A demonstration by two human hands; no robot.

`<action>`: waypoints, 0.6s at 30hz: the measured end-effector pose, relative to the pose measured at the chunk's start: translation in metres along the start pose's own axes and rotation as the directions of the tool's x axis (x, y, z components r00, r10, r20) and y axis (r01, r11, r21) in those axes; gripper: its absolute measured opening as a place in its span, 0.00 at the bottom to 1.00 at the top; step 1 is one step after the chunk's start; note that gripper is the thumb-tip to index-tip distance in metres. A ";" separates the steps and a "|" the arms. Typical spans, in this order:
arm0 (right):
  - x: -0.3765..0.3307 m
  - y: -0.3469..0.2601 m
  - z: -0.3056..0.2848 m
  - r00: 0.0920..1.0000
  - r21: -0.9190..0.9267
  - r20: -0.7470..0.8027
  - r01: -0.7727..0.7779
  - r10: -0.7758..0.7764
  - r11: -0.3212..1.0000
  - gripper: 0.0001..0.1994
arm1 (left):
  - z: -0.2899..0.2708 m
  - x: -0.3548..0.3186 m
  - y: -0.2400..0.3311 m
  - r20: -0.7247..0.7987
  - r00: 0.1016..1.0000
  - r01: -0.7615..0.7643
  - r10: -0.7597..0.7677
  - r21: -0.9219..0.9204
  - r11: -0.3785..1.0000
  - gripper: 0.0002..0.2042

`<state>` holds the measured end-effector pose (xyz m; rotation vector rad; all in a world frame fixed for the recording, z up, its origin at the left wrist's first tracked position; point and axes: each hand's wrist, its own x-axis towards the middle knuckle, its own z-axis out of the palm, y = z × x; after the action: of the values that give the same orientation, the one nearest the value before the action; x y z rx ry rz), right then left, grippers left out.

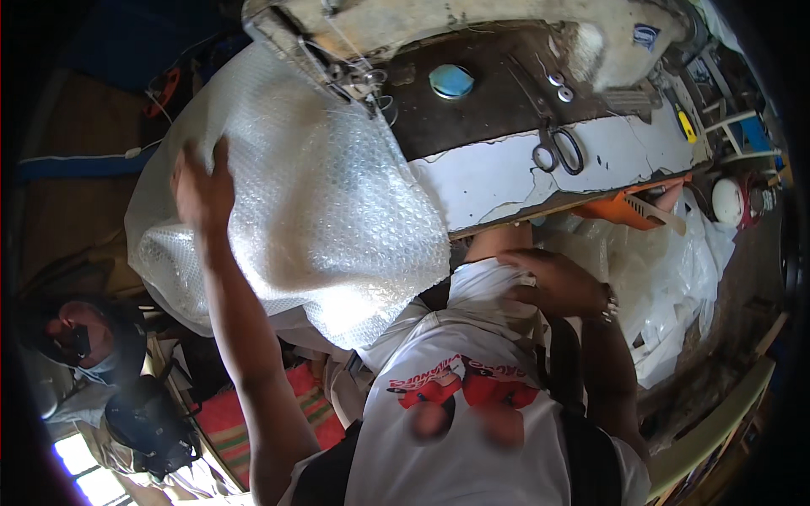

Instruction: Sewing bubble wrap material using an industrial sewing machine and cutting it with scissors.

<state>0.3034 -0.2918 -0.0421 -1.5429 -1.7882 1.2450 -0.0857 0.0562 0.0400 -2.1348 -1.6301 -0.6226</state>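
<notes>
A large sheet of clear bubble wrap [337,194] hangs over the left part of the sewing table and drapes toward my lap. Its upper right edge lies at the needle end of an old, worn sewing machine [472,17]. My left hand [202,187] rests on the left side of the sheet, thumb and fingers apart. On my right thigh lies my right hand [557,282], its fingers stretched out over the light shorts [485,282] below the table's front edge. It holds nothing that I can see.
On the table [498,185] lie dark-handled scissors [553,148], a round blue-green tin [450,81], small white bobbins [560,87] and a yellow cutter [685,124]. An orange plastic piece [620,211] sits under its edge. Clear plastic sheeting [666,278] is heaped at the right.
</notes>
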 end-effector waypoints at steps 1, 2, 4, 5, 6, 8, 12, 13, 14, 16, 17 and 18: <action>0.013 0.009 0.011 0.987 -0.005 -0.088 0.135 -0.135 0.991 0.32 | -0.016 -0.021 -0.013 0.067 0.996 0.052 -0.055 0.056 0.997 0.36; 0.025 0.011 0.020 0.987 0.003 -0.094 0.129 -0.128 0.992 0.32 | -0.034 -0.047 -0.019 0.154 0.975 0.156 -0.161 0.047 0.987 0.37; 0.045 0.011 0.041 0.989 0.196 -0.102 0.125 -0.107 0.973 0.38 | -0.054 -0.091 -0.031 0.281 0.920 0.274 -0.274 0.039 0.961 0.39; 0.057 0.013 0.050 0.989 0.197 -0.103 0.123 -0.104 0.973 0.38 | -0.053 -0.109 -0.039 0.316 0.903 0.296 -0.291 0.034 0.955 0.39; 0.068 0.018 0.059 0.978 0.234 -0.126 0.190 -0.164 0.953 0.39 | -0.045 -0.122 -0.043 0.288 0.929 0.260 -0.232 -0.063 0.964 0.37; 0.090 0.024 0.085 0.931 0.373 -0.205 0.359 -0.302 0.855 0.37 | -0.027 -0.125 -0.053 0.353 0.923 0.219 -0.154 -0.152 0.964 0.37; 0.092 -0.026 0.106 0.954 0.456 0.029 0.254 -0.299 0.853 0.25 | 0.018 -0.104 -0.093 0.173 0.984 0.067 -0.036 -0.181 0.981 0.31; 0.086 -0.041 0.119 0.958 0.464 0.033 0.237 -0.284 0.853 0.23 | 0.020 -0.098 -0.098 0.139 0.990 0.034 -0.003 -0.224 0.974 0.27; 0.079 -0.059 0.136 0.933 0.448 -0.142 0.359 -0.331 0.819 0.20 | 0.019 -0.095 -0.102 0.133 0.991 0.026 0.005 -0.228 0.973 0.27; 0.069 -0.067 0.168 0.945 0.514 -0.220 0.323 -0.242 0.795 0.18 | 0.014 -0.084 -0.104 0.297 0.953 0.103 0.063 -0.511 0.854 0.20; 0.066 -0.063 0.185 0.950 0.583 -0.275 0.285 -0.146 0.761 0.16 | 0.012 -0.077 -0.102 0.286 0.955 0.087 0.076 -0.517 0.852 0.20; 0.065 -0.064 0.191 0.930 0.454 -0.345 0.285 -0.128 0.844 0.14 | 0.009 -0.073 -0.098 0.351 0.936 0.152 0.019 -0.454 0.878 0.18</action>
<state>0.0977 -0.2900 -0.0923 -1.1314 -1.2651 1.1688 -0.1963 0.0275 -0.0053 -2.6766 -1.8945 -0.7693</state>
